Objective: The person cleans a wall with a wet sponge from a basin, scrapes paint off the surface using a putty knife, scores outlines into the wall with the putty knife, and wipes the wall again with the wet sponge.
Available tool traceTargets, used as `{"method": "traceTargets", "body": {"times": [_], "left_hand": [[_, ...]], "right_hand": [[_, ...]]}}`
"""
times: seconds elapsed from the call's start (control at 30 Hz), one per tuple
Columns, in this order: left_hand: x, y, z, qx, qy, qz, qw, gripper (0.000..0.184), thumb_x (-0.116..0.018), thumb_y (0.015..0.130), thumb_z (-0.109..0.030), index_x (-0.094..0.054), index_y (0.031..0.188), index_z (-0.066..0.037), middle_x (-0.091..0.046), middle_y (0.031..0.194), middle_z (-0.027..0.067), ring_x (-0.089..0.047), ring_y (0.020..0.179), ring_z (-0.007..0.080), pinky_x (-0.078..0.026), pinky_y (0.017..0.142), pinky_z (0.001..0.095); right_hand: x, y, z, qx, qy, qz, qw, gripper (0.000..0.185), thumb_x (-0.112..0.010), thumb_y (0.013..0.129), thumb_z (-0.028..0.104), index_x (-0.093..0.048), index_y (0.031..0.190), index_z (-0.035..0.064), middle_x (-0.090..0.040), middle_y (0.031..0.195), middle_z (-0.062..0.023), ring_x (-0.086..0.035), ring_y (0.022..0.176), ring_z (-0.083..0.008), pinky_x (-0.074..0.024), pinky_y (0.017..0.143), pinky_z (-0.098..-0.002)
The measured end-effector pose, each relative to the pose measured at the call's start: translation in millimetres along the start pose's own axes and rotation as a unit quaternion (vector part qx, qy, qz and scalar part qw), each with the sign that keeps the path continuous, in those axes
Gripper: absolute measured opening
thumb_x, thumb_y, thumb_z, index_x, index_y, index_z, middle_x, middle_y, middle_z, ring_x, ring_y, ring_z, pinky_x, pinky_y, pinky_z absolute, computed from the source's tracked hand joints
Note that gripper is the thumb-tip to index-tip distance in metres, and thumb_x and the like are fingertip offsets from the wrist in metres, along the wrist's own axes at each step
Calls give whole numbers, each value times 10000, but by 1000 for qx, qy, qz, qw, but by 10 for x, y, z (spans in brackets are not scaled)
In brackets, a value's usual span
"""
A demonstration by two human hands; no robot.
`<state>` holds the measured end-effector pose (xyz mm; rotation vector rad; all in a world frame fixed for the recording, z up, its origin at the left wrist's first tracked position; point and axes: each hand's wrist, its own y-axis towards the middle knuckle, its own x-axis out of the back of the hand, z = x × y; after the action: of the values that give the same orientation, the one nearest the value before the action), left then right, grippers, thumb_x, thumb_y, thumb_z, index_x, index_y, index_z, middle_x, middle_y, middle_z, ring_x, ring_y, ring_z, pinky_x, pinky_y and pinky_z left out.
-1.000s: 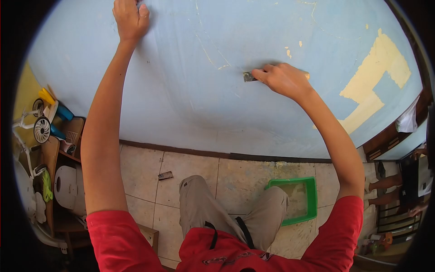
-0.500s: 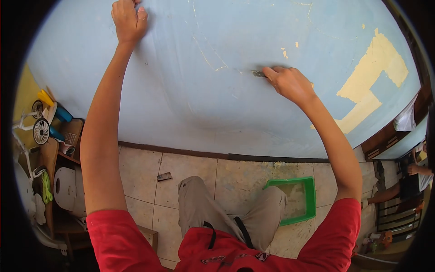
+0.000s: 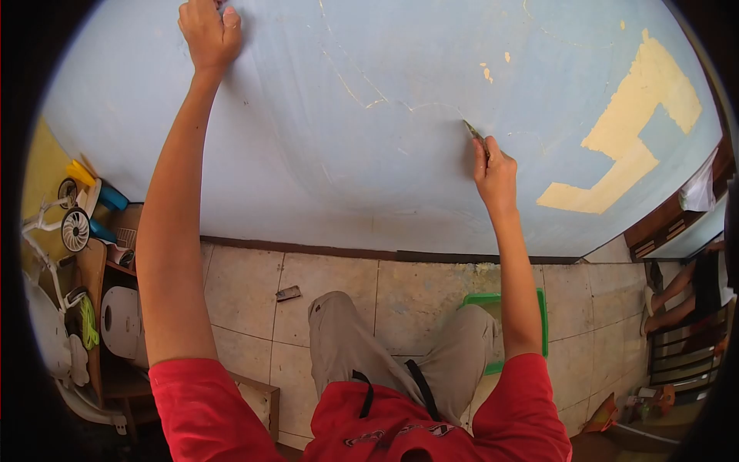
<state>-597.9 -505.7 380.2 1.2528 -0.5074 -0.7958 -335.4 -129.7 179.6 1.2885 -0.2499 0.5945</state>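
A light blue wall (image 3: 308, 177) fills the upper view, with thin scratched lines and a bare yellowish patch (image 3: 635, 146) at the right. My right hand (image 3: 495, 173) is closed round a small dark scraper (image 3: 474, 132), whose pointed end meets the wall at one end of a curved scratch line. At the upper left my left hand (image 3: 210, 35) is closed against the wall; something small shows at its fingers by the top edge, too hidden to name.
On the tiled floor lie a small dark blade-like piece (image 3: 289, 293) and a green basin (image 3: 545, 323), partly behind my right arm. Shelves with a white wheeled frame (image 3: 75, 229) stand left. Another person's legs (image 3: 673, 300) show at the far right, near a dark rack (image 3: 685, 354).
My right hand has moved down and turned so the scraper points up and left. A curved scratch line now shows on the wall. My left hand has shifted slightly left in view.
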Motion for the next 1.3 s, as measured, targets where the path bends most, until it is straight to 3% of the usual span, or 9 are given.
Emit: {"method": "traceTargets", "body": {"times": [0.03,0.1,0.3,0.37,0.43,0.53,0.73,1.13,1.3], "left_hand": [[-24,-12,49,-2,-2,0,1000,301,-459,833,-237,-506,983,20,-459,912,200,-433,849,330,-357,781,470],[-74,-28,105,-54,30,-33,998,518,-405,992,-501,-569,999,-9,-586,963,107,-466,876,267,-389,832,393],[-76,-43,106,-43,26,-31,998,381,-455,922,-384,-591,1018,-41,-574,965,71,-474,873,262,-369,848,403],[-88,-47,129,-37,23,-26,999,417,-448,940,-419,-597,1010,-35,-586,973,76,-477,882,263,-370,853,404],[-72,-60,121,-31,28,-19,999,464,-432,960,-468,-599,989,-36,-586,964,79,-477,886,263,-370,850,408],[-100,-60,201,-56,14,-32,998,486,-423,968,-490,-602,974,-37,-582,955,79,-472,889,263,-368,852,410],[-104,-92,289,-64,44,-21,997,413,-444,962,-385,-588,1038,-6,-604,995,106,-478,919,280,-390,863,412],[-106,-107,288,-53,53,-19,997,413,-438,960,-391,-590,1032,-13,-600,1003,94,-476,919,275,-390,864,410],[-121,-112,305,-64,48,-25,996,420,-435,969,-397,-591,1026,-11,-599,1010,91,-478,913,276,-391,865,412]], "right_hand": [[-51,-66,-1,-26,23,-24,999,251,-622,965,90,-470,784,9,-486,570,-152,-440,468,-325,-389,456,-351],[-162,-227,-58,-35,27,-35,998,257,-616,970,92,-470,777,5,-491,566,-161,-437,461,-316,-382,453,-333],[14,-292,170,-158,79,-48,983,246,-590,990,127,-488,811,-8,-501,572,-171,-426,462,-293,-378,462,-329],[125,-315,240,-191,139,-132,963,241,-557,1007,136,-492,827,-10,-524,587,-171,-415,469,-295,-383,476,-320],[267,-394,60,-147,51,-54,986,194,-571,994,145,-497,866,20,-576,661,-151,-483,498,-318,-424,494,-342],[455,-143,-179,75,-130,91,984,147,-632,916,174,-506,946,104,-590,764,-99,-615,621,-344,-476,508,-445],[609,377,-325,258,-234,192,918,143,-592,873,81,-516,984,128,-603,785,-86,-628,595,-302,-516,503,-396],[726,769,-318,399,-285,260,832,187,-591,849,53,-517,1004,125,-583,746,-83,-630,571,-276,-516,497,-381],[723,714,-266,342,-290,263,854,175,-587,851,51,-521,1001,111,-588,731,-92,-632,569,-278,-521,511,-384]]}}
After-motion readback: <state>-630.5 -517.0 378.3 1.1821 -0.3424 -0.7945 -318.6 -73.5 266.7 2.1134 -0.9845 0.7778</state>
